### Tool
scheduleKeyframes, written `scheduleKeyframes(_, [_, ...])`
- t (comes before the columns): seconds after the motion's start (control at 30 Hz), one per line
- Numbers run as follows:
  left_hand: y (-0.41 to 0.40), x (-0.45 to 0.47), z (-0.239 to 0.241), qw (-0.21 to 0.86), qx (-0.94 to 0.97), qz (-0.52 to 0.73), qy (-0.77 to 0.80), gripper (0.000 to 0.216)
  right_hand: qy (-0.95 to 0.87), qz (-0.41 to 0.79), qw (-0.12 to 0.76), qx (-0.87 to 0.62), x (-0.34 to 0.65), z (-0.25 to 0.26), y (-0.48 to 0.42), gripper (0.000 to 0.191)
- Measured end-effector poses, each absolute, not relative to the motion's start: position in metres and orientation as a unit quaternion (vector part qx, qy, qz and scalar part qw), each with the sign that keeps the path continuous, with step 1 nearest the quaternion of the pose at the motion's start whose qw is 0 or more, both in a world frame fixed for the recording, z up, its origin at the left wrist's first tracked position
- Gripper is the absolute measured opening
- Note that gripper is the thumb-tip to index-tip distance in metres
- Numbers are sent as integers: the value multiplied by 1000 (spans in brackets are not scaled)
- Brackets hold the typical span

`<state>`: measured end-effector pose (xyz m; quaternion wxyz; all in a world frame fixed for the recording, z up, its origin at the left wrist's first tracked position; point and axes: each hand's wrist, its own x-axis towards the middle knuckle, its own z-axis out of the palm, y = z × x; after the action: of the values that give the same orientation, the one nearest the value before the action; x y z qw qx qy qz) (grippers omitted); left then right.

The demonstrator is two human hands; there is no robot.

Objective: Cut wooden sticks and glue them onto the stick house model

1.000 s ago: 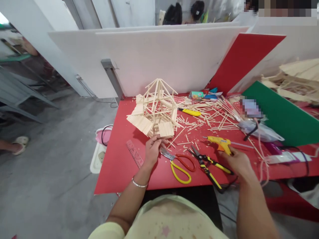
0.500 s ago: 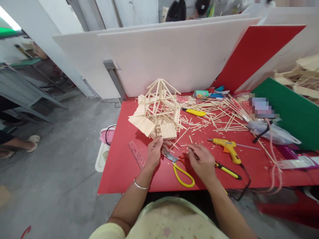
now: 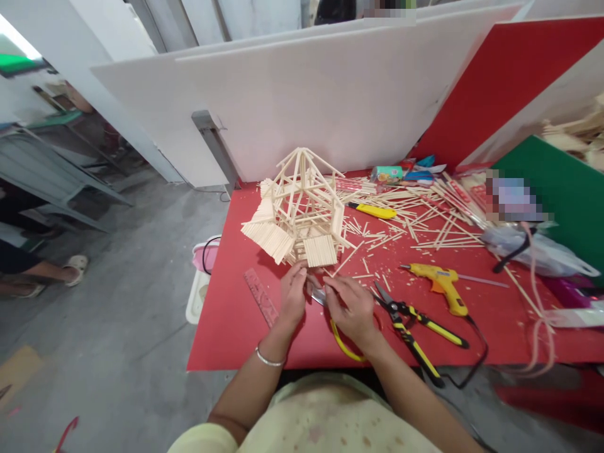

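A wooden-stick model [image 3: 306, 189] with an open, pointed frame and slatted panels stands on the red tabletop [image 3: 226, 302]. Just in front of its slatted panel, my left hand [image 3: 293, 296] is closed in a pinch; whatever lies between the fingertips is too small to name. Close by on the right, my right hand [image 3: 352, 308] also has its fingers pinched together, their contents unclear. Beneath it lie yellow-handled scissors [image 3: 340, 343], partly covered, with the metal blade showing between the two hands. Black-and-yellow cutting pliers [image 3: 401, 318] rest beside my right hand, jaws apart.
A yellow glue gun [image 3: 438, 280] with its cord lies to the right. Behind are a yellow utility knife [image 3: 377, 211] and scattered wooden sticks [image 3: 438, 220]. A clear ruler [image 3: 261, 296] lies left of my hands. White boards [image 3: 306, 94] stand along the back.
My right hand has moved left from near the pliers to beside my left hand, uncovering the pliers and covering part of the scissors. The left hand stays in front of the model.
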<state>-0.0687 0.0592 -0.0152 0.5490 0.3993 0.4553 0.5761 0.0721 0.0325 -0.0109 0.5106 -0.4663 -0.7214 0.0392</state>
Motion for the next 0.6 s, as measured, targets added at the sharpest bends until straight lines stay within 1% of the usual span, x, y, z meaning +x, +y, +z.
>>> scheduleKeyframes(0.1, [59,-66,-16,503,400,594,484,35,-727,30,516,-452,66,-13,35,25])
scheduleKeyframes(0.3, [57,-55,-16,468,335,646,501,32,-758,57,531,-374,53,-5,41,38])
scheduleKeyframes(0.37, [55,-52,-14,462,319,654,507,34,-754,60,543,-364,48,-1,44,35])
scheduleKeyframes(0.43, [54,-50,-12,454,313,659,511,37,-740,62,559,-368,43,0,47,26])
scheduleKeyframes(0.53, [53,-49,-13,450,314,655,519,45,-712,75,573,-398,38,-3,51,11])
scheduleKeyframes(0.6, [53,-50,-17,453,319,643,529,50,-696,87,570,-428,38,-7,53,6])
